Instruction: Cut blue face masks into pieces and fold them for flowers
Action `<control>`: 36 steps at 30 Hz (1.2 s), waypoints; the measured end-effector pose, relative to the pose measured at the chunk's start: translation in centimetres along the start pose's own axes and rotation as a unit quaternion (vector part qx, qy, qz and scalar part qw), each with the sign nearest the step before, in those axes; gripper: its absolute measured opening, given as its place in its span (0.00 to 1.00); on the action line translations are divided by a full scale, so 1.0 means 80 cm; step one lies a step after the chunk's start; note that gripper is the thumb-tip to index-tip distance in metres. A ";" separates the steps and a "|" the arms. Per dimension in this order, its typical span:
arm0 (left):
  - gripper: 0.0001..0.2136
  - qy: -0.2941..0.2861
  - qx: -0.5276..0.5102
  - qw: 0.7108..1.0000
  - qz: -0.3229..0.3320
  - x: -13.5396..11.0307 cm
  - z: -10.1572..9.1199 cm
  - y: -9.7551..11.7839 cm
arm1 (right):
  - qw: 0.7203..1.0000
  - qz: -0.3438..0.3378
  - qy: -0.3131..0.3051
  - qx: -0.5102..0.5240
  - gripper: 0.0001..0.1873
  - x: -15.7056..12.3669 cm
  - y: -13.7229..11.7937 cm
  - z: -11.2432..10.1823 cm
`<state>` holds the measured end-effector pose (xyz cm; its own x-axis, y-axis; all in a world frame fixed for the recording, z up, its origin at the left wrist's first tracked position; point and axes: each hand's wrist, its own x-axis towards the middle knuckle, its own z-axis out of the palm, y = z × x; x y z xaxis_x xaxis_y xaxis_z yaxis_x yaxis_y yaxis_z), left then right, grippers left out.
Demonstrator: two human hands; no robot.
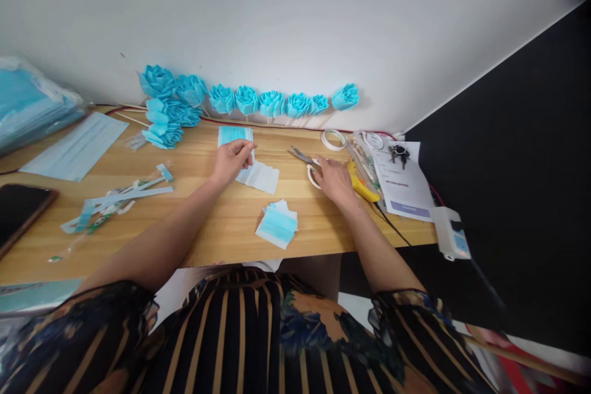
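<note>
My left hand (234, 161) is closed in a pinch above the cut blue-and-white sheets of mask fabric; whatever sits between the fingertips is too small to make out. Under and beyond it lies a blue piece (235, 133), and a pale pleated piece (261, 177) spreads out to its right. My right hand (336, 178) has its fingers on the white handles of a pair of scissors (302, 156), whose blades point left and away. Nearer to me is a small stack of cut blue squares (277, 226).
Several blue fabric flowers (247, 100) on sticks lean along the wall. A yellow glue gun (362, 184), a tape roll (333, 140), keys (399, 155) and a paper sheet (406, 188) lie right. Scrap strips (129, 197), a phone (23, 212) and bagged masks (34, 104) are left.
</note>
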<state>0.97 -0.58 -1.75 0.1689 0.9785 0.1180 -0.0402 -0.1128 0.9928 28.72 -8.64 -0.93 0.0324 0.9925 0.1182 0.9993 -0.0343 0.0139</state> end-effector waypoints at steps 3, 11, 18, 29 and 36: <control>0.11 0.002 0.007 1.000 0.007 0.000 0.000 -0.001 | 0.999 -0.015 0.033 0.035 0.23 0.011 -0.002 -0.002; 0.16 0.028 0.007 0.998 0.053 0.003 -0.005 0.002 | 0.965 -0.201 0.121 0.120 0.25 0.037 -0.018 -0.031; 0.15 -0.007 0.169 0.978 0.120 0.004 -0.005 -0.004 | 0.955 -0.230 0.161 0.098 0.23 0.038 -0.041 -0.004; 0.04 -0.015 0.330 0.921 0.205 -0.004 -0.001 0.003 | 0.944 -0.254 0.187 0.090 0.22 0.017 -0.061 -0.010; 0.06 -0.041 0.307 0.936 0.167 0.001 -0.004 0.000 | 0.950 -0.237 0.183 0.088 0.23 0.019 -0.053 -0.009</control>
<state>0.64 -0.41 -1.76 0.3241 0.8572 0.4002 0.4654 -0.5128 0.7214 24.53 -7.04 -0.09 -0.3983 0.7830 0.4778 0.8884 0.4589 -0.0115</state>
